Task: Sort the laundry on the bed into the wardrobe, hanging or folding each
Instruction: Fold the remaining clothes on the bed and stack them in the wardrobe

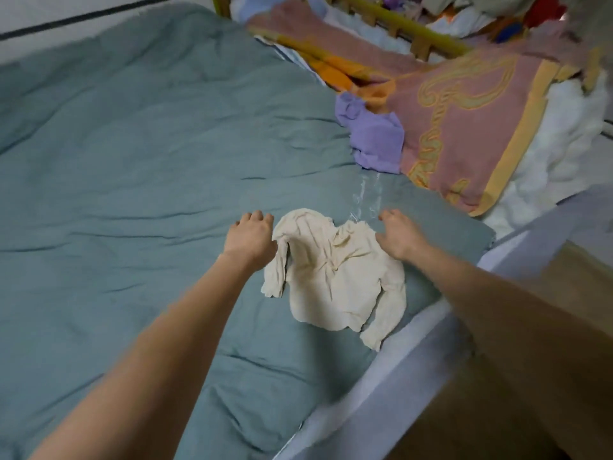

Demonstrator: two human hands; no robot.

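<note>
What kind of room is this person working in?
Most likely a bedroom at home. A grey-blue quilt covers a bed, a small cream top lies spread on it between both hands, and a pink patterned blanket is heaped nearby.

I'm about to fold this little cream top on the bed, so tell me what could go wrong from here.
1. The cream top lies wrinkled, with its left sleeve bunched; folding now may set creases.
2. Its right sleeve reaches the edge of the blue quilt, so it could slip off the side.
3. Clear plastic lies just beyond the collar, near your right hand, and could get caught in a fold. Your left hand has a grip at the other shoulder.
</note>
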